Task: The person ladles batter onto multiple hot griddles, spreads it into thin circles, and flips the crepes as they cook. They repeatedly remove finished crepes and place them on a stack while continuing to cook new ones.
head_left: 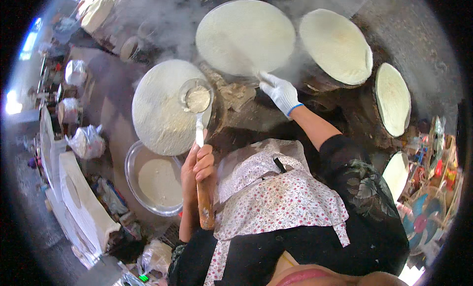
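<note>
A metal bowl of batter (153, 180) sits lowest on the left. Above it, the bare left hand (197, 164) clenches a wooden-handled ladle (197, 100), its batter-filled cup hovering over the left steaming disc (162, 108). A tilt could spill batter off the rim. The gloved right hand (280, 91) touches the middle disc (245, 37); steam hides whether it pinches anything, and could scald.

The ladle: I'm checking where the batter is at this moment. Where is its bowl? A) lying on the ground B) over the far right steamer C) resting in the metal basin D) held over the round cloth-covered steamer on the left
D: the left hand holds the ladle by its wooden handle, its batter-filled bowl above the left steamer, clear of the basin.
</note>
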Demonstrator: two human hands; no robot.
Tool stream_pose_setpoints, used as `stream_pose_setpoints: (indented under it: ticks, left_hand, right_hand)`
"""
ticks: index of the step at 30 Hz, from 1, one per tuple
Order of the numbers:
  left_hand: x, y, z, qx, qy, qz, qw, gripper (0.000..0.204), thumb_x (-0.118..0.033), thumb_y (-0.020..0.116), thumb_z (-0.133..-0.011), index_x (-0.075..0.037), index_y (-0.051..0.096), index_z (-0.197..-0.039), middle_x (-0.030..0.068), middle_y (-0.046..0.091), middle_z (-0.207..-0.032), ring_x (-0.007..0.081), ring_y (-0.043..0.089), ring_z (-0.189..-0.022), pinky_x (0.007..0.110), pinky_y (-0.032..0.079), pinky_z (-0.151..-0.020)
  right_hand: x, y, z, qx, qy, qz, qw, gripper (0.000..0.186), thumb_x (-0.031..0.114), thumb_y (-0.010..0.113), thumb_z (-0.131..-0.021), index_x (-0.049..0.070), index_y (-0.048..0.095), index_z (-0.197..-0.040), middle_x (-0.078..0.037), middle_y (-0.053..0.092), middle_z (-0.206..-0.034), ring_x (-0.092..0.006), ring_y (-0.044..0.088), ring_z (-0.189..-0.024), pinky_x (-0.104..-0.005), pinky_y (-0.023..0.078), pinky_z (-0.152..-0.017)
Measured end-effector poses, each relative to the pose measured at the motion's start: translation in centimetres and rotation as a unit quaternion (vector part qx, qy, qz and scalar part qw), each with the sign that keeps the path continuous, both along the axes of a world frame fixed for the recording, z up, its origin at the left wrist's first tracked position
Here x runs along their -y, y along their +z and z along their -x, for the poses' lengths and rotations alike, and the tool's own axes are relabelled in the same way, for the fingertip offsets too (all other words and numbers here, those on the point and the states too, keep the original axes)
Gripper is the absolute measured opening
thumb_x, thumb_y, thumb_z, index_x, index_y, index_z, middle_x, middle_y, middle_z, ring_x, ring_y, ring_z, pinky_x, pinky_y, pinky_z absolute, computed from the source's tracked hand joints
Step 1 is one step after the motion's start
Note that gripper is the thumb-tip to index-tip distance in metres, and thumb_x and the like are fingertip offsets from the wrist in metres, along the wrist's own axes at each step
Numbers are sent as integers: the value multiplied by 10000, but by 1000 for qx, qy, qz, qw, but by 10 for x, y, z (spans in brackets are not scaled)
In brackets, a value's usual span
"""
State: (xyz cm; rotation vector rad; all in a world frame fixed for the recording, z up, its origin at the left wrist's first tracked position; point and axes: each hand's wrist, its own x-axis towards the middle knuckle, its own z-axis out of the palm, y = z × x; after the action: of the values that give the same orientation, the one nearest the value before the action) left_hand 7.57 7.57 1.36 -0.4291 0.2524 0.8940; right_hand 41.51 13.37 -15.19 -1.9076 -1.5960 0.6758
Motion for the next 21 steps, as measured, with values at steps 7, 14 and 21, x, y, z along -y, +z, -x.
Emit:
stream_pose_setpoints:
  ticks: [7, 14, 21]
  left_hand:
    - [-3, 27, -72, 7, -12, -24, 1000, 502, -185, 302, -1167, 12, 251, -1626, 43, 389, -899, 121, 459, -659, 278, 475, -531]
    - [-5, 41, -182, -10, -16, -39, 999, 534, -130, 303, -1157, 23, 176, -1652, 58, 394, -913, 128, 501, -663, 275, 530, -536]
    - [17, 47, -288, 14, -36, -25, 999, 523, -95, 316, -1150, 34, 208, -1645, 54, 404, -911, 130, 526, -660, 275, 562, -557]
  right_hand:
    - [16, 11, -32, 26, 123, 170, 977, 538, 548, 558, -1019, 375, 532, -1528, -173, 762, -1106, -402, 736, -934, -481, 576, -831]
    - [77, 13, -95, 17, 83, 137, 987, 615, 381, 635, -968, 401, 474, -1561, -176, 733, -864, -376, 730, -750, -499, 575, -692]
    - [137, 21, -255, -102, -108, -67, 987, 598, 315, 652, -951, 295, 528, -1535, -182, 727, -1232, -359, 736, -1050, -431, 590, -925]
